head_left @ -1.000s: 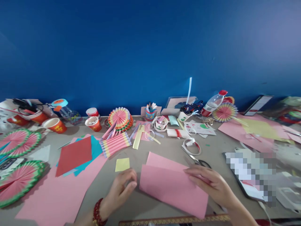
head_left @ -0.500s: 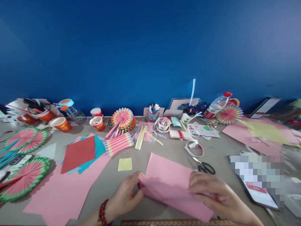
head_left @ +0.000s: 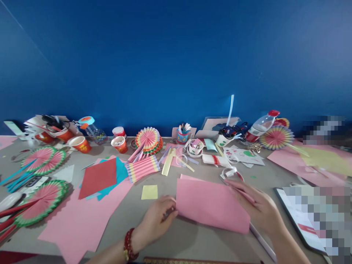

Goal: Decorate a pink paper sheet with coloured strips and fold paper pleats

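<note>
Pink paper (head_left: 210, 205) between both hands (head_left: 156, 218) (head_left: 261, 207)

Two hands (head_left: 158, 220) (head_left: 260, 207), one bracelet (head_left: 128, 244), one red-capped bottle (head_left: 262, 124).

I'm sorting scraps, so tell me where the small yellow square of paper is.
In the head view, the small yellow square of paper lies left of centre, just beyond the left hand and nearer the camera than the pleated, striped pink paper.

Pink paper sheet (head_left: 210, 205) is sitting near, just right of centre: plain, roughly rectangular. Long edges are running left to right, slanting nearer toward the right. A second pink layer (head_left: 191, 176) is peeking past its far edge, toward the left.
</note>
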{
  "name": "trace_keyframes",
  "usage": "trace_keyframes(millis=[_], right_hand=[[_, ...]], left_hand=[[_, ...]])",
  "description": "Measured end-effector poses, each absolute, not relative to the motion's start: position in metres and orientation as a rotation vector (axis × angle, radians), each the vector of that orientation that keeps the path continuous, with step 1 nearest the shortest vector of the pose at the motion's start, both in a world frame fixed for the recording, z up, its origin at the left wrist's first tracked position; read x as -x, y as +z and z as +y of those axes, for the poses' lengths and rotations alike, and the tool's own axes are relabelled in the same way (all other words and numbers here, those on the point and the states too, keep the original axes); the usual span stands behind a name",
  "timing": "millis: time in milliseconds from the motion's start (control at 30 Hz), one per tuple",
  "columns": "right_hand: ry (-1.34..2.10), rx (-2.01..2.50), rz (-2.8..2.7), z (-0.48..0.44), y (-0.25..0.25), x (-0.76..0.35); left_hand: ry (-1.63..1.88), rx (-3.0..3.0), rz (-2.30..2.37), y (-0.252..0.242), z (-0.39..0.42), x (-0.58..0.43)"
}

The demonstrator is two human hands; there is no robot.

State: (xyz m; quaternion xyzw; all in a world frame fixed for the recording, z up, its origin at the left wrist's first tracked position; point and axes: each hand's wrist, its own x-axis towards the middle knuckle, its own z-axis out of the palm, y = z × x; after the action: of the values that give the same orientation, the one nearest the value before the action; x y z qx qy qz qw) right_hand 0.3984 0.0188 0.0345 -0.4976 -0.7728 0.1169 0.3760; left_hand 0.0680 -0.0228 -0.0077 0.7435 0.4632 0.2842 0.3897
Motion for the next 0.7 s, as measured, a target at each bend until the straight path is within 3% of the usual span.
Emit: trace_keyframes(millis=[233, 500, 700], right_hand=[[0.376, 1.051, -1.909, 0.009, 0.04, -0.39], [1.181, 0.848, -1.687, -0.021, 0.033, -0.401], [1.187, 1.033, -1.683, -0.046, 0.02, -0.411]], left_hand=[[0.741, -1.679, 1.069, -0.003, -0.017, -0.068], [0.897, -1.455, 0.93, -0.018, -0.018, -0.067], [0.8, -1.422, 0.89, -0.026, -0.021, -0.068]])
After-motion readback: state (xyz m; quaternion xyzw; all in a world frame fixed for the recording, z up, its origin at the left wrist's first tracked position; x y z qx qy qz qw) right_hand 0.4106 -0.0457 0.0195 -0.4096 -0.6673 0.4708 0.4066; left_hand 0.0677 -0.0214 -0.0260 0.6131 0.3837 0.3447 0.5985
